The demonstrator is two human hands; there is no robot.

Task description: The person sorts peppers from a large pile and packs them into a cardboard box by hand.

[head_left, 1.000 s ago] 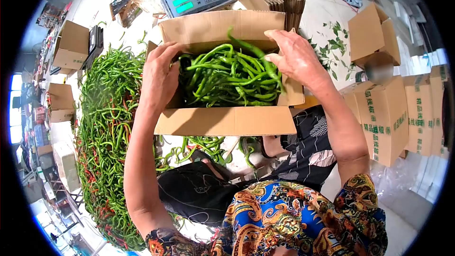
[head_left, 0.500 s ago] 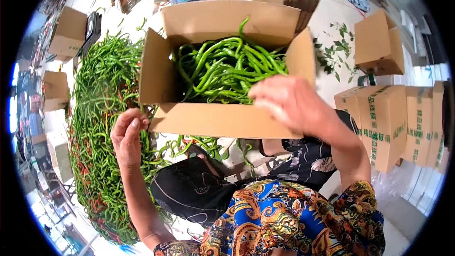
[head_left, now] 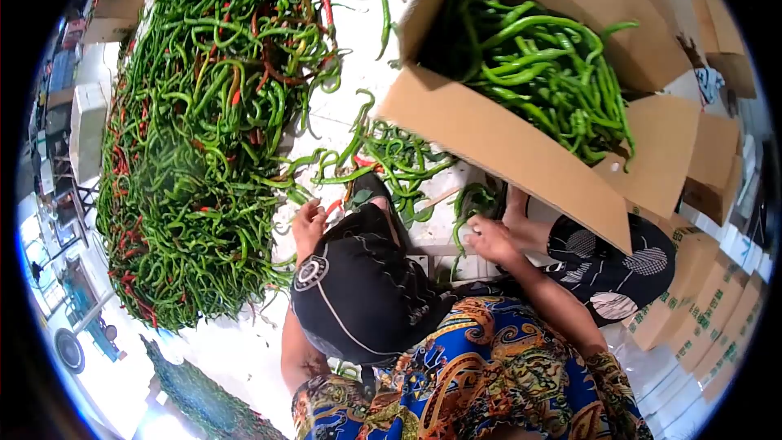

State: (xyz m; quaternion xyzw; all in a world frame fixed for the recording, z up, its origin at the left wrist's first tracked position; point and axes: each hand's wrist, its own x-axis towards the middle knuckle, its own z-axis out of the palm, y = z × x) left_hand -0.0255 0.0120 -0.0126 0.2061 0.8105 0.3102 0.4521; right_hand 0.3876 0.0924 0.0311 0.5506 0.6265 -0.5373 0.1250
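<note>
My left hand [head_left: 308,226] is low beside my knee at the edge of the big chili pile, its fingers loosely bent and apart. A short red chili [head_left: 333,207] lies just beyond its fingertips. Between my legs, my right hand [head_left: 490,239] has its fingers curled together against some green chilies [head_left: 474,200] near my foot; what they grip, if anything, is hidden. A cardboard box [head_left: 505,159] with its flaps up stands ahead on the right, holding long green chilies [head_left: 546,61]. Neither hand touches it.
A large heap of green chilies mixed with red ones [head_left: 204,147] spreads over the left side. Loose chilies [head_left: 399,159] lie on the floor between the heap and the box. Printed cartons [head_left: 700,310] stand at the right.
Both hands have left the box and dropped toward my lap and the floor. The view has turned left and down, so the box now appears at upper right and the scale is out of sight.
</note>
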